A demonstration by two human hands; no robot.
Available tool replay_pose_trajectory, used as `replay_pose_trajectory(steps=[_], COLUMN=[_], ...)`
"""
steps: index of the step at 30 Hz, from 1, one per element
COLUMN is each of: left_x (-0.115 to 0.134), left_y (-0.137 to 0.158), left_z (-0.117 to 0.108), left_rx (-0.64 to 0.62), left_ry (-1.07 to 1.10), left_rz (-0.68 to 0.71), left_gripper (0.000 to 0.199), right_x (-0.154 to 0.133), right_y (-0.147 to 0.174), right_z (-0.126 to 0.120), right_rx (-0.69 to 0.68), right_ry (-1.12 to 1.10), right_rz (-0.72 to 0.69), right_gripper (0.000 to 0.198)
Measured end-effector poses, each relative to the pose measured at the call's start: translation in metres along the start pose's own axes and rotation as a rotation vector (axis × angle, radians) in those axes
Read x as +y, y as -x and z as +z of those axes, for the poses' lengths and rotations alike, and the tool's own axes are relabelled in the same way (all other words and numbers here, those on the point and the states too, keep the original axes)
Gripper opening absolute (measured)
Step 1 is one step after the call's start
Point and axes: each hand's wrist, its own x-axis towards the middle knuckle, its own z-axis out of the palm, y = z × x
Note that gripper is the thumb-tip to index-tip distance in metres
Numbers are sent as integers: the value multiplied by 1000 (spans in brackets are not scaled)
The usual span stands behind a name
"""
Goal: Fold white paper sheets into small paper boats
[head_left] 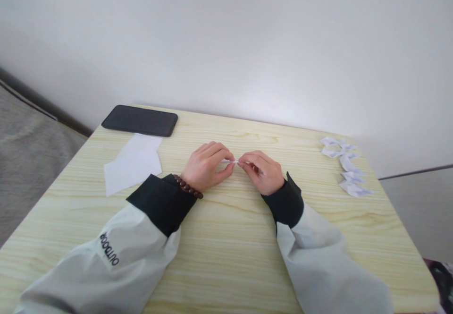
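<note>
Pale and wood-grained, the table is facing a white wall at twelve o'clock; mid-table, the left hand and right hand are pinching white paper with their fingers.

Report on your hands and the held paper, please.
Left hand and right hand pinching small white paper. Folded pieces right; phone and flat paper left. No obstruction visible at hands.
</note>
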Motion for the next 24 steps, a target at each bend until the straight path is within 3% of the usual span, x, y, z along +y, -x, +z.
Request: replay_pose_trajectory(steps=[12,24], left_x=[0,1], left_y=[0,0], left_z=[-1,-1], left_rx=[1,21], left_ry=[-43,11], left_rz=[76,22], left_gripper=[11,7], right_x=[1,-1], right_y=[1,1], right_z=[1,1], right_rx=[-56,-24], right_ry=[-26,-13], right_rz=[8,22], right_gripper=[15,13])
